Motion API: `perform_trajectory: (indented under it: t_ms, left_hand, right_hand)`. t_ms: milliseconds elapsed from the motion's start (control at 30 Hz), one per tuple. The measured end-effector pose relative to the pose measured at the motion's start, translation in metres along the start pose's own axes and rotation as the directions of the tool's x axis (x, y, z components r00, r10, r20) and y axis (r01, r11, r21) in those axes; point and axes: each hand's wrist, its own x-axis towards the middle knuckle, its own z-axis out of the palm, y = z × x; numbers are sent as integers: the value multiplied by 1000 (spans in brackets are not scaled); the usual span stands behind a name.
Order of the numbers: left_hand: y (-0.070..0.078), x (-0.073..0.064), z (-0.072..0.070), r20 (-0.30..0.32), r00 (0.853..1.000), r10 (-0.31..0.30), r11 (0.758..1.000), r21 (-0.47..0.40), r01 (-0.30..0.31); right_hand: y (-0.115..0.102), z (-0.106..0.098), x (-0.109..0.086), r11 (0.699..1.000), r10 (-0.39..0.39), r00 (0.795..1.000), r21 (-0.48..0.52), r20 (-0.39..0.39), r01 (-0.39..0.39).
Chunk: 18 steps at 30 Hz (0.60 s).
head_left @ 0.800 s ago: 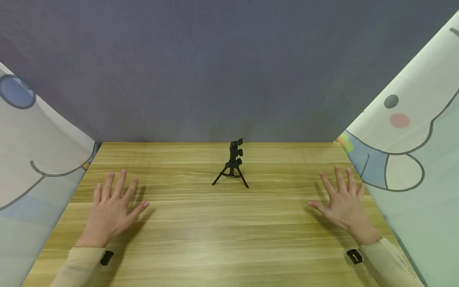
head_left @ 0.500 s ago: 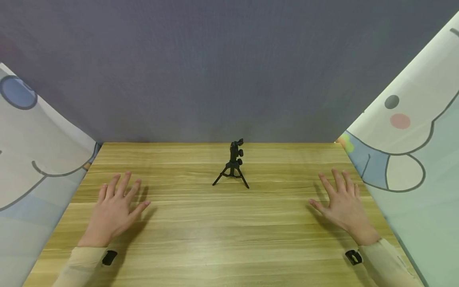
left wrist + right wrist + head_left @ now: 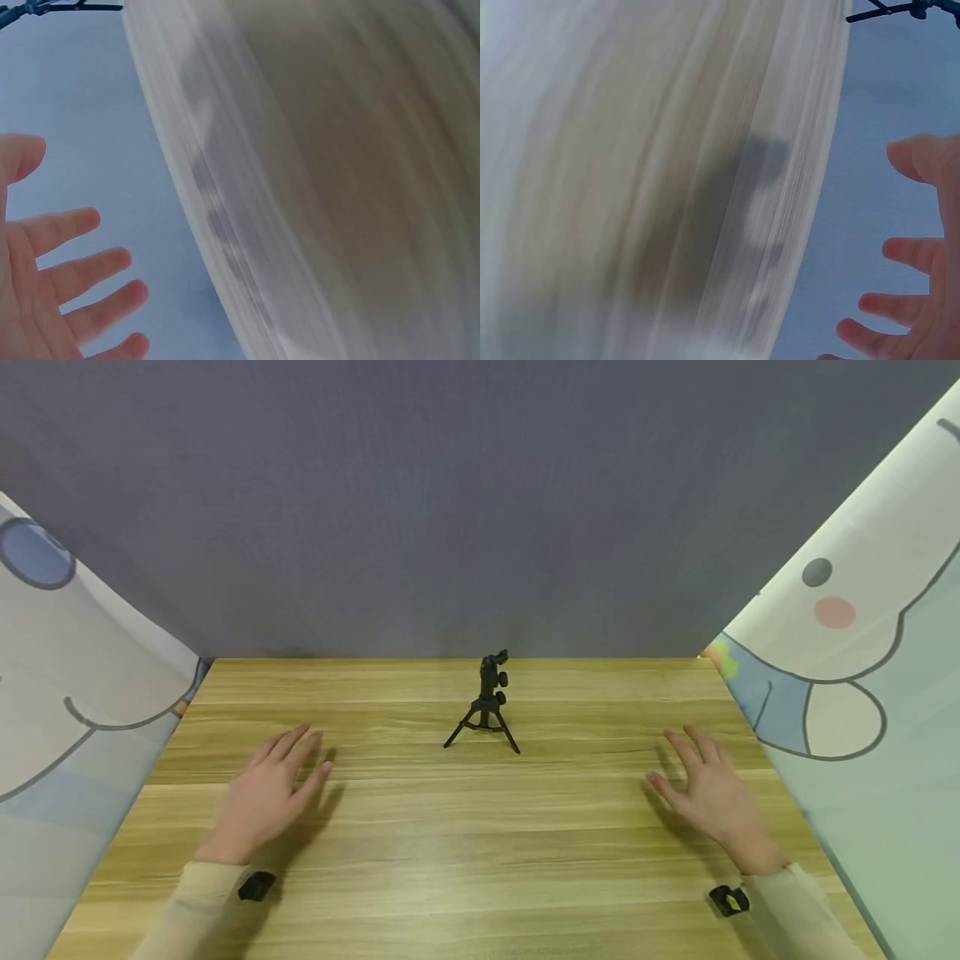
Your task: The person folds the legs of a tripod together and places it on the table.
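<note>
A small black tripod (image 3: pixel 487 702) stands upright on its spread legs near the back of the wooden table (image 3: pixel 450 827), with two knobs on its right side and a tilted clamp at its top. My left hand (image 3: pixel 262 793) hovers over the table to the left of the tripod, fingers relaxed and holding nothing. On the other side my right hand (image 3: pixel 712 793) is likewise over the wood, thumb apart from the loosely bent fingers, with nothing in it. Part of the tripod's legs (image 3: pixel 64 7) shows at the top of the left wrist view.
A dark grey wall panel (image 3: pixel 450 510) rises behind the table's back edge. Cartoon-printed cloth walls flank it, one at the left (image 3: pixel 90 652) and one at the right (image 3: pixel 847 643). Black wrist devices (image 3: pixel 257 887) sit under both cuffs.
My left hand has shifted right and turned inward, its fingers drawing closer together. The right hand has rotated slightly and its fingers have bent. The tripod has stayed in place.
</note>
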Motion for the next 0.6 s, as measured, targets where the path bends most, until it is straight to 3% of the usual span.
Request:
perform_trajectory:
  t_ms: [300, 600]
  left_hand:
    - [14, 10, 11, 24, 999, -48, 986, -161, 52]
    - [25, 25, 26, 43, 998, -35, 939, -340, 48]
  right_hand:
    - [-17, 11, 9, 983, -27, 996, 177, -86, 42]
    - [-38, 19, 28, 947, -17, 994, 316, -110, 51]
